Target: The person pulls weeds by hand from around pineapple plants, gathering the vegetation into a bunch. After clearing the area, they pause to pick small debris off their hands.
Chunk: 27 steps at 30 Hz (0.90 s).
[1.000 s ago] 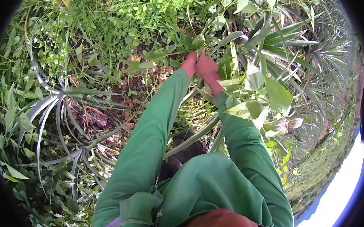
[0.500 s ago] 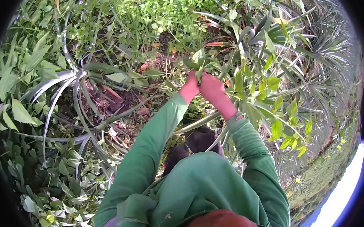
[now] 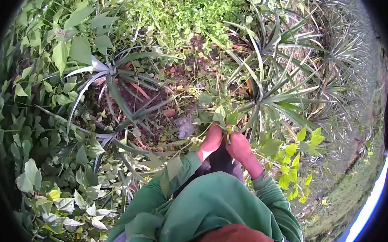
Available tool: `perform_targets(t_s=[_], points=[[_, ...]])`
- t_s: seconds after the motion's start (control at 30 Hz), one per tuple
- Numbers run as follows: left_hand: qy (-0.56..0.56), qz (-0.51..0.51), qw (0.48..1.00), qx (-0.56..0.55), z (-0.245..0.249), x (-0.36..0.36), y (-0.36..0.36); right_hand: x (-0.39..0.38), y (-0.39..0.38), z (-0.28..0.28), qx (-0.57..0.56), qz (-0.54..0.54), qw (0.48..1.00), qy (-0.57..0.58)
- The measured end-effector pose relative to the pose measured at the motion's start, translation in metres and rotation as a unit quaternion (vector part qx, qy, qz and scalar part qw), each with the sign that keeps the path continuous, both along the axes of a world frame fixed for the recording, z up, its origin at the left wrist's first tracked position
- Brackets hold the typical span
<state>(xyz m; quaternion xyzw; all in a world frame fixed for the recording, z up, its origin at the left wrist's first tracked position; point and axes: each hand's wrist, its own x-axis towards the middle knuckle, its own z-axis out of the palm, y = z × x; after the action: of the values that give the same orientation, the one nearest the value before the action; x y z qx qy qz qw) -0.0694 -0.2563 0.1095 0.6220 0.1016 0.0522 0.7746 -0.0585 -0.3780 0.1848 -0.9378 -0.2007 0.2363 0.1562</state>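
Note:
Close together in front of my knees, both hands grip a leafy green vine (image 3: 231,118). My left hand (image 3: 212,140) is closed, with a thin stem running from it toward the lower left, where leaves hang over the sleeve. Just beside it, my right hand (image 3: 239,146) is closed around the stem too, thumb and fingers pressed together. A bright leafy shoot (image 3: 291,162) trails to the right of my right hand. Broad leaves stick up above both fists. The exact grip of the fingers is partly hidden.
A spiky, long-leaved plant (image 3: 112,70) grows at the left, and another spiky plant (image 3: 259,98) stands at the right. Dense leafy weeds (image 3: 28,144) cover the left side. Bare soil with dry leaves (image 3: 168,113) shows between the plants.
Both hands have come down closer to my body, still gripping the vine, and stand slightly farther apart. The trailing shoot has moved lower, and the camera view has shifted.

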Motion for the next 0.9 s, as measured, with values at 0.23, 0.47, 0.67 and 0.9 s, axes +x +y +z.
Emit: perform_targets(t_s=[0.23, 0.47, 0.67, 0.9], points=[[0.094, -0.138, 0.946, -0.277, -0.024, -0.094, -0.064, -0.111, -0.067, 0.03, 0.135, -0.091, 0.984, -0.078], [0.005, -0.504, 0.848, 0.163, -0.022, -0.132, -0.077, -0.237, -0.183, -0.064, 0.136, -0.334, 0.931, 0.054], [0.004, -0.346, 0.938, 0.034, -0.013, -0.144, -0.04, -0.343, -0.231, -0.158, -0.024, -0.433, 0.889, 0.149], [0.141, -0.207, 0.966, 0.067, -0.004, -0.127, 0.019, -0.489, -0.304, -0.304, -0.039, -0.189, 0.965, 0.177]])
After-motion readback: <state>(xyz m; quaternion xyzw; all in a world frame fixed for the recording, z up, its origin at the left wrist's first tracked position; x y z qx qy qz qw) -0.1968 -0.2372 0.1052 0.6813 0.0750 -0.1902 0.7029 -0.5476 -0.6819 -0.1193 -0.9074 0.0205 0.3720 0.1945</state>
